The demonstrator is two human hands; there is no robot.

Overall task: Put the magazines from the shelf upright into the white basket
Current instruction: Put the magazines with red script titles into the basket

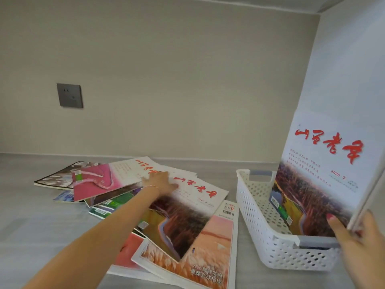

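Home shelf nook: wall socket (pixel 69 95), magazines (pixel 177 207)

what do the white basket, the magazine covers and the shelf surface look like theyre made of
White basket: likely moulded plastic, matt, judging by its even punched holes and thick rim, with grey handle inserts.
Upright magazine, gripped by the right hand: coated paper, slightly glossy, thin and flexing.
Flat magazines, with the left hand on them: the same printed paper.
Shelf: pale grey with a faint grain, perhaps laminate.
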